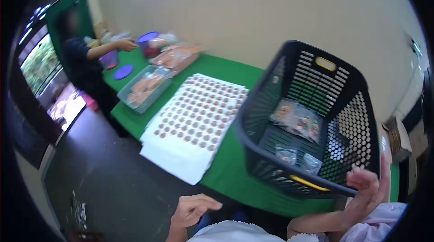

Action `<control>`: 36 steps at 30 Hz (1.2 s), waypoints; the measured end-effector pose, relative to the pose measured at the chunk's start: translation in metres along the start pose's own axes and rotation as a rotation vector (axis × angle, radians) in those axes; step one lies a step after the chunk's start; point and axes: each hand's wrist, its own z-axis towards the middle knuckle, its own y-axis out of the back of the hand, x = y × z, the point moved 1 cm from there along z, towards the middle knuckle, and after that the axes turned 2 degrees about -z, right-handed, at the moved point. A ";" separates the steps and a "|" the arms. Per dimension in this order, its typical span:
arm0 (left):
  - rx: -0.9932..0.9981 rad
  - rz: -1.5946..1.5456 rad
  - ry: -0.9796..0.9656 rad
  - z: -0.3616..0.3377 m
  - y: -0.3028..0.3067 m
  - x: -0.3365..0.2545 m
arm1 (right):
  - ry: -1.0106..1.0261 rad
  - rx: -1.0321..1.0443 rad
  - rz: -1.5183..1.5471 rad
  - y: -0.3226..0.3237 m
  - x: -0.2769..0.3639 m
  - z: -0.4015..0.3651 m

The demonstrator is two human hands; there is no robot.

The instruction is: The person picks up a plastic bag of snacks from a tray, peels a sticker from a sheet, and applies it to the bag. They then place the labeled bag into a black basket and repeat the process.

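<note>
My left hand (194, 208) hangs in front of my body, off the table's near edge. Its fingers are bent and pressed together, and no object shows in them. My right hand (365, 187) is raised beside the near right corner of a large black plastic basket (271, 163). Its fingers are partly bent and apart; blur hides whether they touch the rim. Inside the basket lie clear packets of small items (298, 120) and two smaller clear packets (286, 155). To its left, white sheets (178, 158) carry rows of small round brown pieces (194, 111).
A green-covered table (230, 174) runs along the wall. On it are a clear plastic tub (144, 89) of orange-brown pieces, filled bags (178, 56) and a purple lid (123, 72). Another person (83, 61) stands at the far end, an arm over the table. Lilac cloth (379, 223) is at right.
</note>
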 end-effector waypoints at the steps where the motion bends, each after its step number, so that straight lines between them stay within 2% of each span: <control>1: -0.032 -0.094 -0.060 -0.012 0.000 0.006 | 0.075 0.143 0.160 -0.004 -0.008 0.000; 2: -0.058 -0.185 -0.127 -0.021 -0.001 0.005 | 0.148 0.279 0.321 -0.010 -0.014 0.000; 3: -0.082 -0.158 -0.192 -0.042 0.067 0.008 | 0.268 0.362 0.506 -0.037 0.031 -0.048; 5: -0.312 -0.108 -0.093 -0.076 0.095 -0.005 | 0.262 0.528 0.547 -0.056 0.053 -0.078; 6: -0.336 -0.042 -0.053 -0.091 0.109 -0.014 | 0.273 0.557 0.567 -0.065 0.058 -0.091; 8: -0.425 0.095 -0.120 -0.108 0.129 -0.033 | 0.080 0.810 0.682 -0.090 0.057 -0.123; 9: -0.479 0.227 -0.179 -0.116 0.138 -0.038 | 0.107 0.833 0.712 -0.104 0.058 -0.135; 11: -0.550 0.237 -0.153 -0.144 0.156 -0.041 | -0.121 1.097 0.657 -0.137 0.064 -0.163; 13: -0.704 0.268 -0.166 -0.164 0.172 -0.047 | 0.100 1.085 0.547 -0.178 0.081 -0.194; 14: -0.716 0.290 -0.170 -0.173 0.179 -0.049 | 0.258 1.037 0.540 -0.190 0.100 -0.207; 17: -0.846 0.287 -0.169 -0.187 0.195 -0.042 | 0.363 1.095 0.522 -0.233 0.112 -0.254; 19: -1.195 0.169 -0.043 -0.189 0.206 -0.031 | 0.495 1.102 0.520 -0.254 0.125 -0.283; 20: -1.300 0.134 -0.037 -0.183 0.208 -0.030 | 0.517 1.161 0.514 -0.264 0.130 -0.299; 24: -1.259 0.210 0.011 -0.178 0.230 -0.025 | 0.615 1.196 0.638 -0.293 0.164 -0.335; 26: -1.205 0.042 0.188 -0.169 0.241 -0.029 | 0.715 1.311 0.685 -0.332 0.159 -0.356; 27: -1.199 0.050 0.193 -0.164 0.251 -0.024 | 0.704 1.309 0.688 -0.352 0.157 -0.361; 30: -1.167 0.156 0.111 -0.147 0.287 -0.007 | 0.532 1.367 0.445 -0.418 0.137 -0.371; 32: -1.127 0.350 0.081 -0.126 0.314 0.003 | 0.505 1.337 0.298 -0.452 0.126 -0.363; 35: -1.206 0.345 0.064 -0.086 0.351 0.018 | 0.449 1.301 0.216 -0.486 0.115 -0.349; 36: -1.156 0.258 0.030 -0.076 0.364 0.022 | 0.431 1.269 0.215 -0.491 0.115 -0.339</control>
